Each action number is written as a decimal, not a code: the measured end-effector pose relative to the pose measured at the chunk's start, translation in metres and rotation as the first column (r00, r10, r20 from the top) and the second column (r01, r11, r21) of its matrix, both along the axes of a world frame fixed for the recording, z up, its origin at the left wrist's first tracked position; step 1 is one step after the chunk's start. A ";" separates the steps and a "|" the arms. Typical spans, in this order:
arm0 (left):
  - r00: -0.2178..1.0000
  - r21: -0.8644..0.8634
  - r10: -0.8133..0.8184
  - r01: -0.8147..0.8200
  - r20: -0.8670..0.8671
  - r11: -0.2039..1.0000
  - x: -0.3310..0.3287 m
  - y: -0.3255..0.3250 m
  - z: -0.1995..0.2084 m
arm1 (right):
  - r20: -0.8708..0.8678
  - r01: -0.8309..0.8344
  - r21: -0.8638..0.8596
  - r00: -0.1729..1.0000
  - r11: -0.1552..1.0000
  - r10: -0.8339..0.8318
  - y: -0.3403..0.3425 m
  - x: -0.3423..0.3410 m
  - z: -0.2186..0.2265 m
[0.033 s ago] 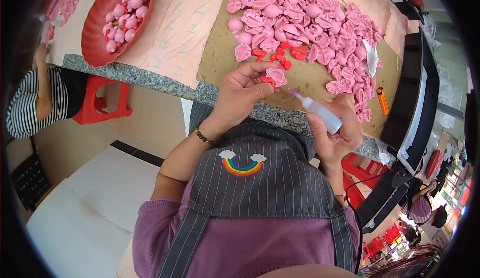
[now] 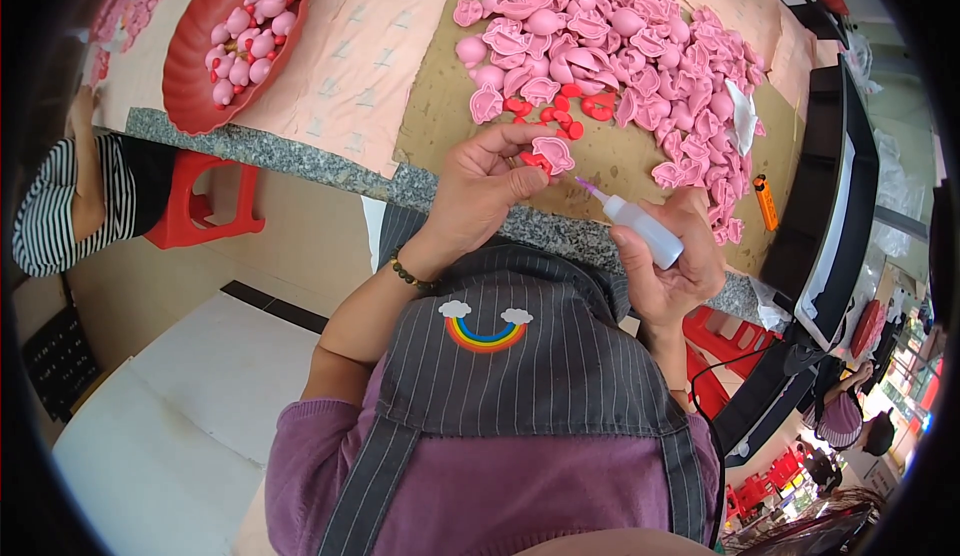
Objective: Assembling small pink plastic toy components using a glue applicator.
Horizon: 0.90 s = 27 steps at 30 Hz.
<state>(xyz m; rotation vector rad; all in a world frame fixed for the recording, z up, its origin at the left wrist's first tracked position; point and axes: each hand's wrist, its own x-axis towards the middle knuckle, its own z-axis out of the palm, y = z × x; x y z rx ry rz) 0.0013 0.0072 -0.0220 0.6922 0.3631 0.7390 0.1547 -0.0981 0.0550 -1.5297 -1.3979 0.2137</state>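
Note:
Between its thumb and fingers my left hand [image 2: 490,181] pinches a small pink plastic shell [image 2: 553,154] with its hollow side showing, along with a red piece [image 2: 535,162]. My right hand [image 2: 685,256] is wrapped round a translucent squeeze bottle [image 2: 648,231], tilted so that its thin purplish nozzle [image 2: 587,185] points at the shell, a little apart from it. Just beyond my left hand, several loose red pieces [image 2: 560,116] lie on a brown board [image 2: 430,136]. A large heap of pink shells [image 2: 600,41] spreads across the board's far side.
A red scalloped bowl [image 2: 185,86] with pink-and-red pieces stands at the far left on a cloth [image 2: 350,76]. An orange lighter [image 2: 766,202] and a white scrap [image 2: 741,116] lie on the right. Granite edging [image 2: 400,184] fronts the table. Another person's striped sleeve [image 2: 45,211] shows at left.

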 end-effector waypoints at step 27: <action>1.000 -0.011 0.003 -0.004 -0.004 1.000 -0.001 0.000 -0.004 | 0.027 0.018 -0.038 0.999 0.999 -0.017 0.001 0.002 -0.001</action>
